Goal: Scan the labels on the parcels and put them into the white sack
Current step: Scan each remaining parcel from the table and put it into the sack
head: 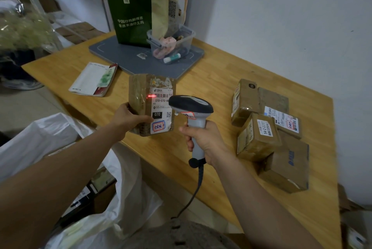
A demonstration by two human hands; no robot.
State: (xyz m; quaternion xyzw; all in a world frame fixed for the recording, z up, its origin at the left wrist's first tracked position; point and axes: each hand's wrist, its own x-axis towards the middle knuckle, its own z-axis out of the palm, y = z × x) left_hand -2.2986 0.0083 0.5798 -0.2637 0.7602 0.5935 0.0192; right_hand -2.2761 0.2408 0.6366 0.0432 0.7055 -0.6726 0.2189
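Head view. Left hand [128,118] holds a taped parcel [141,95] upright above the bench [211,79], fingers curled round its left side. Right hand [205,140] grips the scanner [191,105] by its handle. The red line falls at the left end of the barcode on the label [162,107].

Step in hand: scanning, beam probably needs centring. Next move, likely: carry the parcel left and down into the white sack [50,138], which gapes beside the bench's near edge. That route looks open. More parcels [267,128] cluster at right, close to the bench edge.
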